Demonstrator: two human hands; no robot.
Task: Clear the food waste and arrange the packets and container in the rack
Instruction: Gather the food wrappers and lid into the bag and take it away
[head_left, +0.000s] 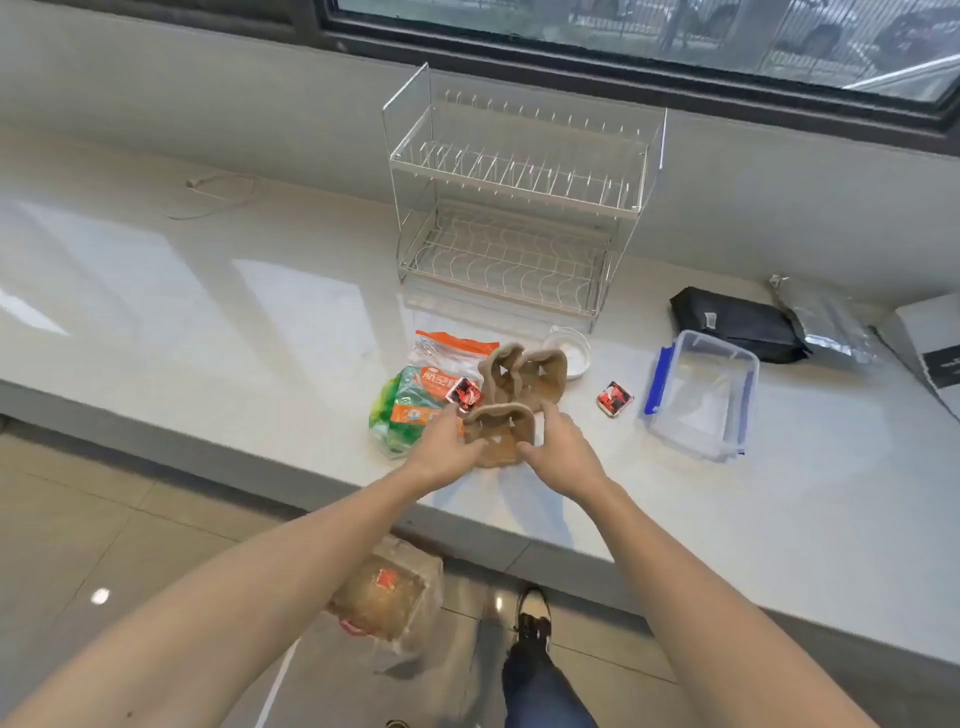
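Head view: both hands, left hand and right hand, grip the brown moulded-pulp cup carrier with curled fingers, seemingly clearing waste; next it probably needs lifting off the table.

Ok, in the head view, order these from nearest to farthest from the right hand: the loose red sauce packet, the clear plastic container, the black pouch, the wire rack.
1. Red sauce packet, just right of the right hand.
2. Clear plastic container, further right, near the counter's front edge.
3. Black pouch and wire rack: too close to call; pouch far right, rack behind by the window.
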